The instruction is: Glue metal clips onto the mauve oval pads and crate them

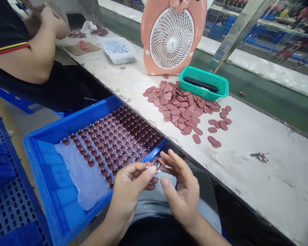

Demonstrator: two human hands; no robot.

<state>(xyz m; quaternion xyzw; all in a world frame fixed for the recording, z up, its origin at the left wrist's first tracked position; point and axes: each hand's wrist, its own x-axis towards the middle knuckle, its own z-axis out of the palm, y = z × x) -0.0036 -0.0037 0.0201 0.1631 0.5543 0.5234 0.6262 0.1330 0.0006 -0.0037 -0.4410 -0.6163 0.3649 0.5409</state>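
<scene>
My left hand (133,186) pinches a small reddish-brown oval tag with a metal ring (152,164) between thumb and forefinger, above my lap. My right hand (181,186) meets it from the right, fingertips touching the same piece, the other fingers spread. Just beyond the hands stands a blue crate (41,147) with rows of the same ringed tags (113,140) laid on a pale sheet. A loose pile of reddish-brown oval pieces (182,109) lies on the white workbench (246,164) ahead.
A pink desk fan (171,37) and a teal basket (222,83) with a dark object stand behind the pile. A co-worker in a black shirt (5,24) sits at far left, near a clear tub of white parts (116,49). A small metal bit (259,157) lies right.
</scene>
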